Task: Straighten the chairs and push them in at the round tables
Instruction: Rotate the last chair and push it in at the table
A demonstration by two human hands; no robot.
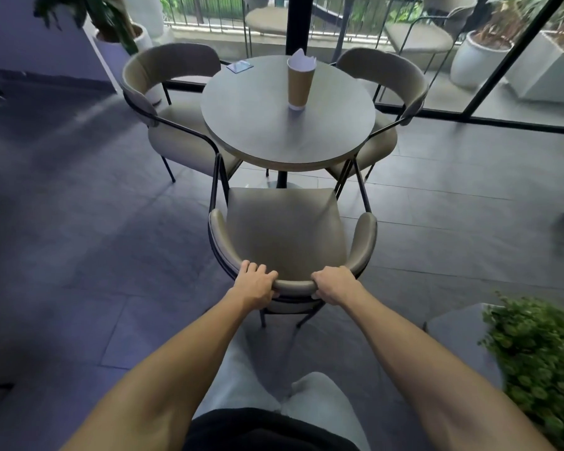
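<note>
Near chair (287, 229) faces round desk (257, 135) squarely, seat front near edge, seemingly not yet under. Left hand (256, 283), right hand (334, 284) grip backrest top, fingers (253, 267) curled over rim. Push evenly, straight; frame clear of left chair (173, 125), right chair (384, 79); avoid jolting paper cup (300, 83).

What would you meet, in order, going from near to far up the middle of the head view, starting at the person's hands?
left hand and right hand, both gripping the backrest → near chair → round table → paper cup → black post
</note>
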